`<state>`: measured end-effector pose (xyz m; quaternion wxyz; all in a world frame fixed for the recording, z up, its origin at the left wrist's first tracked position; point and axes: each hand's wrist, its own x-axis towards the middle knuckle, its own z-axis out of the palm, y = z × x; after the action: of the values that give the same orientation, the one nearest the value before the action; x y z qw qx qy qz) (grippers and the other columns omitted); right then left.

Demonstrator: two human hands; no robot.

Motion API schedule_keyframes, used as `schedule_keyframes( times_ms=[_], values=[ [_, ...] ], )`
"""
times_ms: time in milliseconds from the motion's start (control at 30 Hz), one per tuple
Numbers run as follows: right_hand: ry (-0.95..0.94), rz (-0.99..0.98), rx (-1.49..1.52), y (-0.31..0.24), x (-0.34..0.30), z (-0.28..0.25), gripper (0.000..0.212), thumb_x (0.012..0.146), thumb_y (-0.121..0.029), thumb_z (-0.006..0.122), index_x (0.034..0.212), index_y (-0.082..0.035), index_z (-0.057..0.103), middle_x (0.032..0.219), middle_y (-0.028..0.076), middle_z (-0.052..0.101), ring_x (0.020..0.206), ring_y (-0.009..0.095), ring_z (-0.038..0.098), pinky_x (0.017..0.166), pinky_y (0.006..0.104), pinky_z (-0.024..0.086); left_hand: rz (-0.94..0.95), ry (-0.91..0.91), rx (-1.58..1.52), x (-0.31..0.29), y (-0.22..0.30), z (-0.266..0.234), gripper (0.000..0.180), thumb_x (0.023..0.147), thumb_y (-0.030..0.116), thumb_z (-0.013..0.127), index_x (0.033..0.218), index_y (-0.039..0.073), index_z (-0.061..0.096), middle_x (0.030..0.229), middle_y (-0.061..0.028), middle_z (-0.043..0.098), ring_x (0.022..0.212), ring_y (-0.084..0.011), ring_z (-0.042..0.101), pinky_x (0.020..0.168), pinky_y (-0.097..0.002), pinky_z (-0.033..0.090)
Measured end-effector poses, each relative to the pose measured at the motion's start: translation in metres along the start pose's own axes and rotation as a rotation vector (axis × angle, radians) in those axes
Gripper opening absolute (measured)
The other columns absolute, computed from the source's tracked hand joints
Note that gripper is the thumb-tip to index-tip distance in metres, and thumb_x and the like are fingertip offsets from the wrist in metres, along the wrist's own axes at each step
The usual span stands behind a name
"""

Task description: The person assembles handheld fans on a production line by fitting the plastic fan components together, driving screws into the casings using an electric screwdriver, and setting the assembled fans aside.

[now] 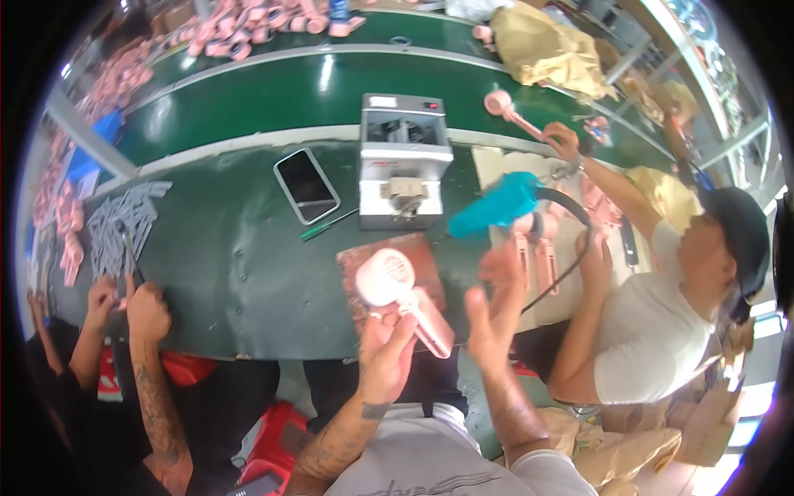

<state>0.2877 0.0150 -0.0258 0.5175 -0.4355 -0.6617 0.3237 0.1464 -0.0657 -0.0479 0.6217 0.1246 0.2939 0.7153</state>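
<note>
My left hand (387,355) is closed round the handle of a pink handheld fan (385,277), its round grille facing up and its handle slanting down to the right. The fan is held over a worn reddish-brown board (423,255) at the table's near side. To the right of it, my right hand (496,302) is raised, fingers apart and partly smeared by motion, with nothing seen in it. Beyond that hand hangs a teal-covered tool (496,205) on a dark cord, apart from my fingers.
A grey machine (403,165) stands mid-table, with a phone (307,186) and green pen (318,231) beside it. Grey strips (124,219) lie by a left co-worker's hands. On the right, a co-worker (662,298) places a pink fan (499,103) near the green belt (273,95).
</note>
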Motion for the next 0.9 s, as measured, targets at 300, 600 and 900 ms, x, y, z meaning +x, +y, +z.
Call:
schedule_keyframes(
  times_ms=[300, 600, 900],
  values=[
    [-0.382, -0.059, -0.156, -0.039, -0.023, -0.021, 0.059, 0.091, -0.006, 0.075, 0.145, 0.001, 0.051, 0.144, 0.023, 0.053, 0.128, 0.039, 0.057, 0.105, 0.0424, 0.049, -0.049, -0.084, 0.005, -0.001, 0.003, 0.009, 0.056, 0.095, -0.006, 0.062, 0.147, 0.0, 0.043, 0.139, -0.0113, 0.056, 0.129, -0.0205, 0.054, 0.111, -0.0381, 0.043],
    [-0.113, 0.029, 0.078, -0.031, -0.053, -0.021, 0.055, 0.096, -0.001, 0.067, 0.147, 0.004, 0.047, 0.136, 0.022, 0.054, 0.123, 0.034, 0.061, 0.103, 0.0407, 0.05, 0.032, -0.204, 0.117, -0.002, -0.009, 0.02, 0.06, 0.092, -0.009, 0.064, 0.148, 0.0, 0.042, 0.139, -0.0143, 0.058, 0.127, -0.0238, 0.057, 0.109, -0.0399, 0.047],
    [-0.157, -0.012, 0.084, -0.039, -0.048, -0.051, 0.052, 0.1, -0.024, 0.066, 0.139, 0.004, 0.045, 0.113, 0.005, 0.052, 0.085, 0.011, 0.048, 0.077, 0.0235, 0.041, -0.023, -0.375, 0.19, -0.008, 0.001, 0.025, 0.062, 0.094, 0.003, 0.069, 0.148, -0.006, 0.04, 0.143, -0.0211, 0.056, 0.124, -0.0266, 0.06, 0.109, -0.0425, 0.047]
  ],
)
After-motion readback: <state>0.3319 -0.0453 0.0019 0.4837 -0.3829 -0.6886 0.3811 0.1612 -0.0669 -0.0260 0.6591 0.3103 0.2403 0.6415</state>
